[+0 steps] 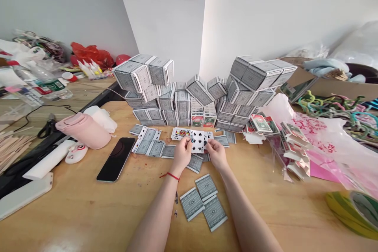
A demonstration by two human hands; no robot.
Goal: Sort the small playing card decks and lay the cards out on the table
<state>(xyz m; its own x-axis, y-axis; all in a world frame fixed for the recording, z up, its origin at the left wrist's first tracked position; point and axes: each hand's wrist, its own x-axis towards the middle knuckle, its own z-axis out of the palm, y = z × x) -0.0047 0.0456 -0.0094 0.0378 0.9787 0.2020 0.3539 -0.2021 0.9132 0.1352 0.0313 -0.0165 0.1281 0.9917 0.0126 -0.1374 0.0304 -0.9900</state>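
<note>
My left hand [183,152] pinches the left edge of a face-up playing card [197,141], a six of spades. At its right side my right hand [217,152] has its fingers closed on playing cards too; another black-pip card shows partly behind the six. Just behind them a face card [179,134] lies face up on the table. Grey-backed cards [155,148] lie to the left, some folded at the ends. Between my forearms rest three folded cards [206,186], backs up. Beyond my hands stand stacked blocks made of cards [181,102], in a wall with higher ends.
A black phone [116,159] and a pink tumbler [84,130] lie on the left. Opened card boxes [295,145] and pink plastic wrap [330,138] are on the right. A yellow-green tape roll [342,206] sits near the right edge. Two card boxes [203,120] stand within the wall.
</note>
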